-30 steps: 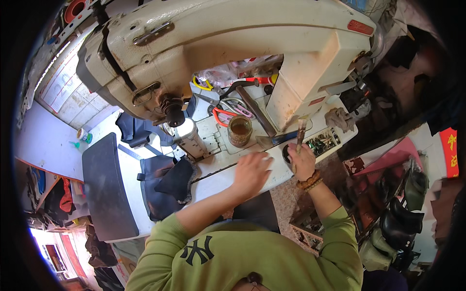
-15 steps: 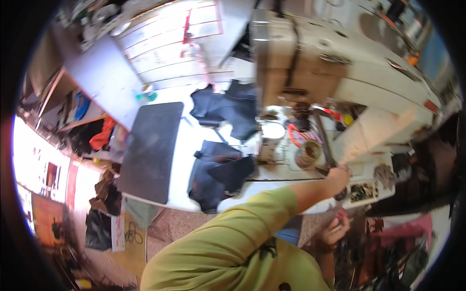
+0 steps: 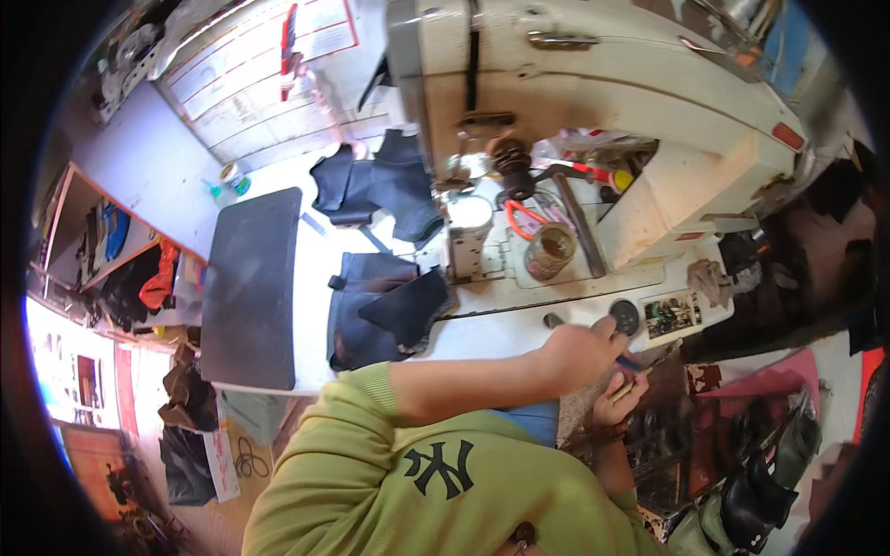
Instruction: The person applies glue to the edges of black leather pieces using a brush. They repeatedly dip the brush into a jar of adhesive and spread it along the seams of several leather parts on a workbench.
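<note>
My left hand (image 3: 586, 360) is closed, with the arm reaching across to the right in front of the white table. Its fingertips meet a small dark and reddish piece (image 3: 631, 360) at my right hand (image 3: 619, 400), whose fingers are curled around something thin; what either hand grips cannot be made out. Just beyond them, a black round disc (image 3: 624, 317) lies at the table's edge beside a small tray of metal parts (image 3: 697, 320). A dark stick-like tool handle (image 3: 579, 227) and a glass jar (image 3: 551, 252) with brown contents rest on the sewing machine's bed.
A large cream sewing machine (image 3: 593, 88) stands over the table. Black cut pieces (image 3: 389, 315) lie left of it, beside a dark board (image 3: 250, 287). Orange-handled scissors (image 3: 519, 222) are behind the jar. Boots (image 3: 756, 486) and other items crowd the lower right.
My left hand has come back from the table edge, near the tool handle, to meet my right hand. The whole view has shifted, so the table things appear farther left and higher.
</note>
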### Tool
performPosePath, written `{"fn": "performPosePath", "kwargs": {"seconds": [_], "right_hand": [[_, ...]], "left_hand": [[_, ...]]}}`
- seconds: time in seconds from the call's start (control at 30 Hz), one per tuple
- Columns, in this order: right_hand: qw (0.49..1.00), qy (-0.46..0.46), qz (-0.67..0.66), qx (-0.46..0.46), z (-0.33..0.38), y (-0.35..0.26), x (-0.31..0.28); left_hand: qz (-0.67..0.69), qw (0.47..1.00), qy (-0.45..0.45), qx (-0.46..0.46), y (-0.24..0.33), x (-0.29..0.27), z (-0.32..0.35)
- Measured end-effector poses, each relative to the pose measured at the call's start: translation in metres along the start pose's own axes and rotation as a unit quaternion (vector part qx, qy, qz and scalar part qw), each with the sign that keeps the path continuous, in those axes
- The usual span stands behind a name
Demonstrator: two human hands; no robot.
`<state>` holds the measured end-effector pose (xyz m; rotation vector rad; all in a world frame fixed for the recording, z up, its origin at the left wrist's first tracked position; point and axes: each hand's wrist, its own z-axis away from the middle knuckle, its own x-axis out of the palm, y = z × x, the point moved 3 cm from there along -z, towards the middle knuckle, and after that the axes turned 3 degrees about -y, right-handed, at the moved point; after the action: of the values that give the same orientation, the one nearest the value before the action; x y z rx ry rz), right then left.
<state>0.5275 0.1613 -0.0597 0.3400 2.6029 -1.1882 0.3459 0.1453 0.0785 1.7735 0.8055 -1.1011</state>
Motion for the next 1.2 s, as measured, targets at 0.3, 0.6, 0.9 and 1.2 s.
{"fn": "performPosePath", "kwargs": {"seconds": [0.3, 0.6, 0.9, 1.2], "right_hand": [[0.991, -0.071, -0.01, -0.109, -0.016, -0.054, 0.044], [0.976, -0.179, -0.03, -0.122, -0.023, -0.082, 0.082], [0.972, -0.204, -0.014, -0.12, -0.025, -0.097, 0.088], [0.96, -0.237, -0.03, -0.144, -0.033, -0.106, 0.105]], "left_hand": [[-0.221, 0.931, -0.059, -0.284, -0.115, -0.114, 0.265], [-0.459, 0.798, -0.116, -0.374, -0.32, -0.183, 0.45], [-0.478, 0.788, -0.079, -0.38, -0.372, -0.167, 0.473], [-0.449, 0.827, 0.118, -0.317, -0.292, -0.186, 0.404]]}}
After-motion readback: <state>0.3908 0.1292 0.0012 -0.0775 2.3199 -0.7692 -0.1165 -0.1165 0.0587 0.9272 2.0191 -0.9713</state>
